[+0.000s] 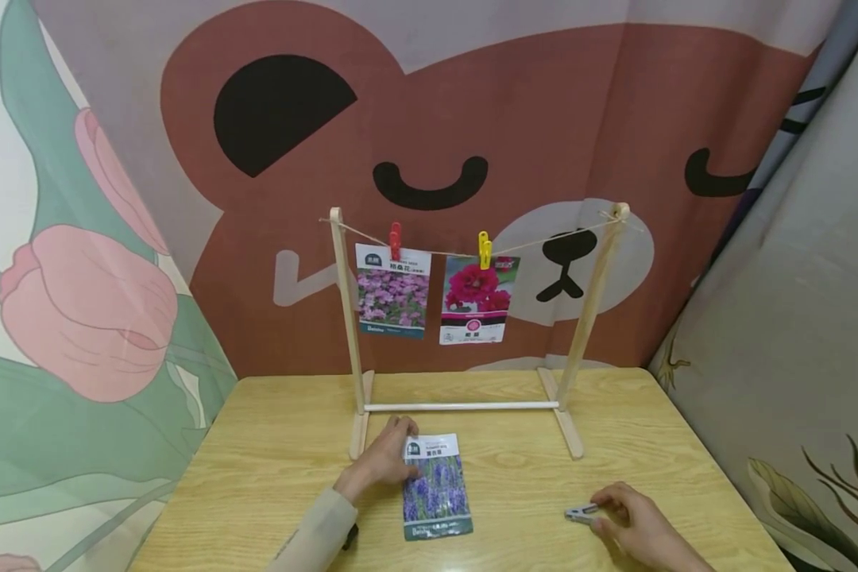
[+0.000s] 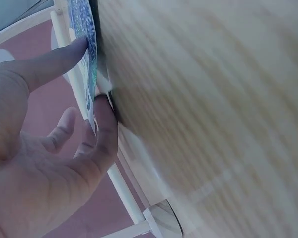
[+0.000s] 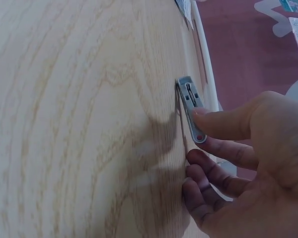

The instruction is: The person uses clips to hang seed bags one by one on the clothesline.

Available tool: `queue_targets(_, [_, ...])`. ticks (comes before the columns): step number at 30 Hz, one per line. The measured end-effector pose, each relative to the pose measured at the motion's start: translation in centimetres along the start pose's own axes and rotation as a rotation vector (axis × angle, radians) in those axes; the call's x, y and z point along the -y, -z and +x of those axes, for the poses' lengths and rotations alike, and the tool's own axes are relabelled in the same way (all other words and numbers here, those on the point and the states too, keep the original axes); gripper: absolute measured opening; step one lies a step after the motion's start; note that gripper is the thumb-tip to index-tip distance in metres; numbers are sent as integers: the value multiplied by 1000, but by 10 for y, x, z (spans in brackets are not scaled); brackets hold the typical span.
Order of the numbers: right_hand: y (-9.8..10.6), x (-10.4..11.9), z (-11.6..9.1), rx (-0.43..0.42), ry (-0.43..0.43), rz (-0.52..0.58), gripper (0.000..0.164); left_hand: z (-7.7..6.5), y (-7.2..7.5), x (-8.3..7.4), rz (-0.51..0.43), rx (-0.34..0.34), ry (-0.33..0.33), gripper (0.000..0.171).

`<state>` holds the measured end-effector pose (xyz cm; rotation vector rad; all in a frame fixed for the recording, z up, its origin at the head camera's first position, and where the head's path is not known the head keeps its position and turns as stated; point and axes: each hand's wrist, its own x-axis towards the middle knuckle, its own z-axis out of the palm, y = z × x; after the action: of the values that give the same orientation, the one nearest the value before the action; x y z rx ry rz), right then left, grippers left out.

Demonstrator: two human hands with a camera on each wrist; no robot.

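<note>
My left hand [image 1: 384, 454] pinches the upper left edge of a seed packet [image 1: 436, 496] printed with purple lavender, thumb on its front and fingers behind, as the left wrist view shows. The packet [image 2: 87, 44] is low over the table, its upper end toward the wooden stand. To the right, my right hand [image 1: 636, 520] holds a grey clothespin [image 1: 581, 513] between thumb and index finger. In the right wrist view the clothespin [image 3: 191, 106] is close above the tabletop, its far end pointing away from the curled fingers.
Behind the hands stands a wooden frame [image 1: 350, 318] with a white crossbar [image 1: 465, 406] and a string. A red clothespin [image 1: 396, 241] and a yellow clothespin [image 1: 485, 251] hold a pink-flower packet [image 1: 393, 294] and a magenta-flower packet [image 1: 477, 298]. Printed curtains [image 1: 293, 334] surround the table [image 1: 257, 445].
</note>
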<state>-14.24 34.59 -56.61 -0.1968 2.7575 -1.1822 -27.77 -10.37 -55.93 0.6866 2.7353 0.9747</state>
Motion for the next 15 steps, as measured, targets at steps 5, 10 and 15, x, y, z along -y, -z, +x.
queue_targets(5, [1,1,2,22,-4,79,29,0,1,3,-52,0,-1,64])
queue_targets(10, [3,5,5,20,1,117,29,1,3,3,-101,-26,-4,57])
queue_targets(15, [5,10,7,14,-9,137,30,2,4,2,-196,-74,1,48])
